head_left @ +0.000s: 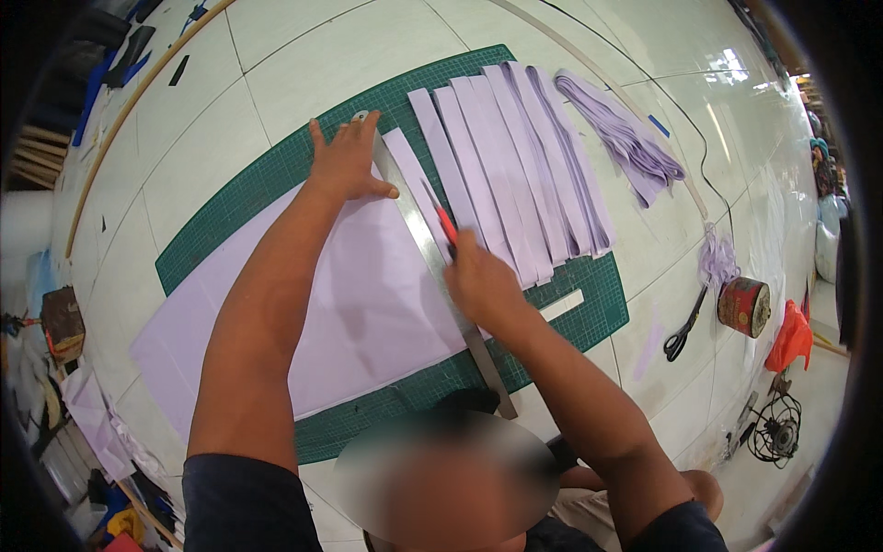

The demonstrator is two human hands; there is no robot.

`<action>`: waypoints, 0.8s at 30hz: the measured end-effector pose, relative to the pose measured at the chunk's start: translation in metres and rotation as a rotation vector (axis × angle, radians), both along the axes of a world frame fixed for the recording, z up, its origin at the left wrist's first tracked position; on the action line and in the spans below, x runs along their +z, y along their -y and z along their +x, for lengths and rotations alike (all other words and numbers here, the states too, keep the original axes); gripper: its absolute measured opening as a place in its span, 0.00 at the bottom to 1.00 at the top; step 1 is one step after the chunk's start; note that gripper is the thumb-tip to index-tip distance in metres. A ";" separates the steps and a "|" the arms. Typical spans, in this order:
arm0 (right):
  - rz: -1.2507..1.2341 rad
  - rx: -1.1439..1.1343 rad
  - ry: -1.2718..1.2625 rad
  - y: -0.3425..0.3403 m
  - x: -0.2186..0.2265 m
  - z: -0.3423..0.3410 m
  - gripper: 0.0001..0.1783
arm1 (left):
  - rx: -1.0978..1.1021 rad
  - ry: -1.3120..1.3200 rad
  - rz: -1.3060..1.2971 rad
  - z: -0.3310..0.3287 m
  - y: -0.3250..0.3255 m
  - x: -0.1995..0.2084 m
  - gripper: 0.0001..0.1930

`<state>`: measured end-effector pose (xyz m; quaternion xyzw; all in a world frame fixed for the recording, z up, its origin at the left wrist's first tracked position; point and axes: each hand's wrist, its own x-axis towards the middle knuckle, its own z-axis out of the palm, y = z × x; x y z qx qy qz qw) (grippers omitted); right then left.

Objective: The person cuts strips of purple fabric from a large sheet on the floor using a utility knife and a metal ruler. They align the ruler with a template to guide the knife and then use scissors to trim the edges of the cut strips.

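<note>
Ruler (pixel 429 250) lies slantwise on lilac cloth (pixel 368 276) & green mat (pixel 607 285), long axis running far L to near R, w/ L hand (pixel 348 161), fingers spread, at its far end & R hand (pixel 487 285), clamped round red cutter (pixel 445 224), just R of its mid-length, nearer its close end.

red tool (pixel 445 224) and ruler (pixel 423 230) partly hidden by hands (pixel 483 283), blurred oval (pixel 446 483) (low centre), sleeves (pixel 244 501) cut off
</note>
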<state>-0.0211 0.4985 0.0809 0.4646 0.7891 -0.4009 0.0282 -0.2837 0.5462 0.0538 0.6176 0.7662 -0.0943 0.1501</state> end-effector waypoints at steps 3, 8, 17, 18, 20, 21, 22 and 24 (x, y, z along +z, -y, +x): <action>0.033 -0.029 -0.008 -0.025 -0.010 -0.062 0.12 | 0.007 -0.002 -0.006 -0.002 0.000 0.002 0.69; 0.056 -0.058 -0.078 -0.034 -0.027 -0.102 0.11 | -0.002 -0.028 0.043 -0.002 0.004 0.002 0.66; 0.150 -0.053 -0.049 -0.039 -0.046 -0.107 0.09 | -0.069 -0.015 0.014 -0.002 0.001 0.001 0.52; 0.152 -0.042 -0.036 -0.041 -0.045 -0.107 0.10 | -0.081 -0.028 -0.003 -0.001 0.000 0.003 0.51; 0.154 -0.021 -0.014 -0.046 -0.040 -0.108 0.10 | -0.099 -0.057 -0.021 0.000 0.000 0.003 0.49; 0.137 -0.014 -0.017 -0.049 -0.036 -0.110 0.10 | -0.107 -0.073 -0.021 -0.002 0.000 0.002 0.48; 0.120 -0.007 -0.020 -0.054 -0.032 -0.113 0.10 | -0.115 -0.089 -0.022 -0.003 -0.001 0.000 0.47; 0.086 0.010 0.009 -0.062 -0.023 -0.113 0.10 | -0.112 -0.078 -0.038 -0.001 -0.004 -0.001 0.47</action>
